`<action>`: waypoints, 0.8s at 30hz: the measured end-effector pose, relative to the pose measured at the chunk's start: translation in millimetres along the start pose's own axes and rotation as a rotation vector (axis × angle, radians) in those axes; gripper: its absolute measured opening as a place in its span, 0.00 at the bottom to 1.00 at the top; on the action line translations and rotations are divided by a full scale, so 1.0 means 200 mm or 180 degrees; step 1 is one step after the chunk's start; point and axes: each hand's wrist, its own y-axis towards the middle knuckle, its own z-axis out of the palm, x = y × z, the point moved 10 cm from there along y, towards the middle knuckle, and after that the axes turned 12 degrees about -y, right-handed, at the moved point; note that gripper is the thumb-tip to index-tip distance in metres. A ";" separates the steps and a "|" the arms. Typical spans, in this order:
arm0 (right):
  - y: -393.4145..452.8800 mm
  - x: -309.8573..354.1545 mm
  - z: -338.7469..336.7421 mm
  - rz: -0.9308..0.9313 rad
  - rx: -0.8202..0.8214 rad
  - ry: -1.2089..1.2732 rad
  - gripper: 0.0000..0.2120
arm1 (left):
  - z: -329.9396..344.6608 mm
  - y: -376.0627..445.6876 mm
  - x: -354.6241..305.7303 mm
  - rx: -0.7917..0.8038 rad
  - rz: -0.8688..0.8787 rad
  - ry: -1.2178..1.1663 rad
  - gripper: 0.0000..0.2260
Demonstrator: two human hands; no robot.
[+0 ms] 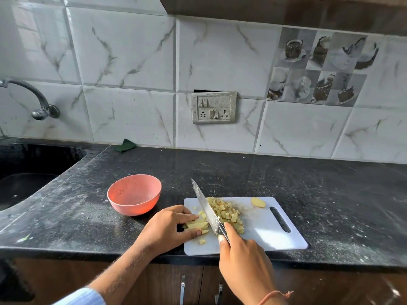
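Potato strips (197,225) flat on the left part of the white cutting board (264,230). Left hand (169,227) reaching in over the board's left edge, fingers curled, fingertips on top of the strips and thumb at their near end, pinning them down. Right hand (244,258) over the board's near edge, wrapped firmly round the handle of the knife (207,208), one finger stretched forward beside the heel of the blade. Blade slanting across the board from its near middle toward its far left corner, tip out past the far edge, cutting edge down just right of the strips, between them and the right hand's side of the board. Heap of diced potato (226,213) on the board's middle, right of the blade and touching it. Single potato end (258,202) near the board's far right corner, beside the handle slot. Empty-handed neither side: both hands busy. Pink bowl (134,194) on the black counter (330,194), just left of the board's far left corner. Further left of the board, the sink (33,164) and tap (41,104); behind the board, against the tiled wall, a green scrub pad (125,145) and a switch plate (214,107).
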 end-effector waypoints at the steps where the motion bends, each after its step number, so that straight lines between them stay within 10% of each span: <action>1: 0.00 0.00 -0.01 0.0018 -0.0009 0.0021 0.26 | -0.01 0.00 -0.01 -0.0034 0.0067 0.0018 0.23; 24: -0.03 0.07 0.10 -0.0248 0.0333 -0.0703 0.32 | 0.02 0.00 -0.01 -0.0174 0.0496 0.0006 0.16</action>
